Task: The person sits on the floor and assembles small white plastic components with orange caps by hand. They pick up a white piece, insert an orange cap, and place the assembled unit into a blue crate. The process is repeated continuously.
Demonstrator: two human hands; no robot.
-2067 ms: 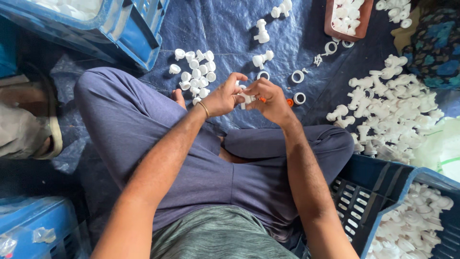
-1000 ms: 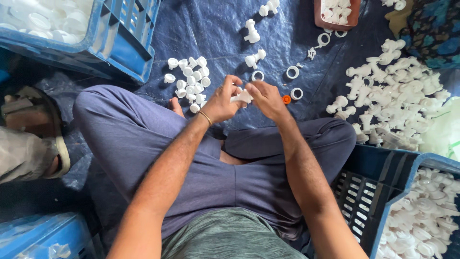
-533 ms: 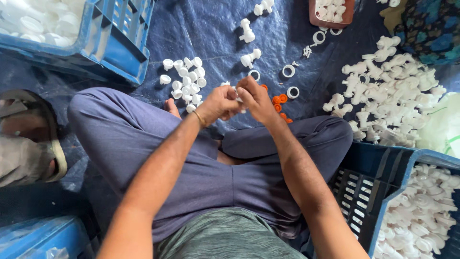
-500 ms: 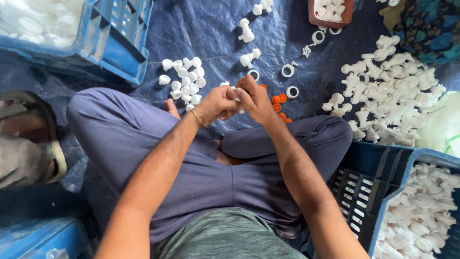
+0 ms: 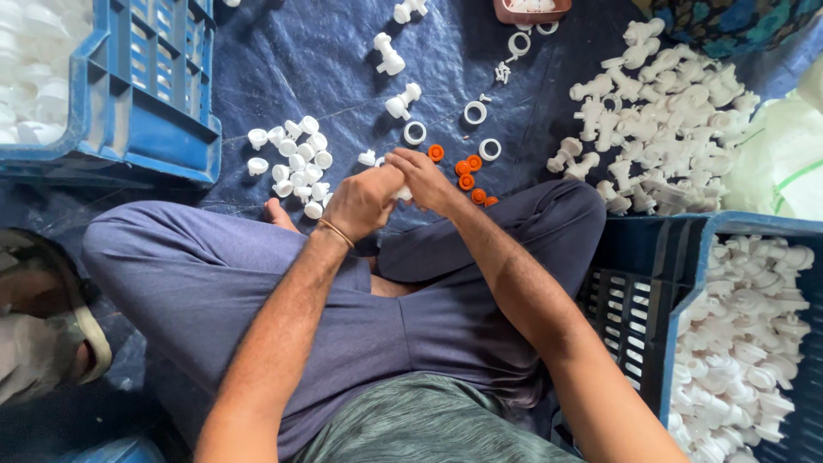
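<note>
The left hand (image 5: 364, 201) and right hand (image 5: 426, 178) meet above the crossed legs, fingers of both closed together on a small white plastic fitting (image 5: 401, 194), which is mostly hidden between them; its long axis cannot be determined. The fitting sits at the fingertips of both hands, equally near each. The orange caps (image 5: 467, 176) lie on the blue tarp (image 5: 300, 69) just beyond the right hand's fingers, touching neither hand.

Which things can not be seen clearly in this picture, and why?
- Head view: small white part between left hand and right hand; fingers cover it, shape unclear.
- Right blue crate: cut by the frame edge.
- Brown tray: cut by the top edge.
- Orange caps: too small for detail.
</note>
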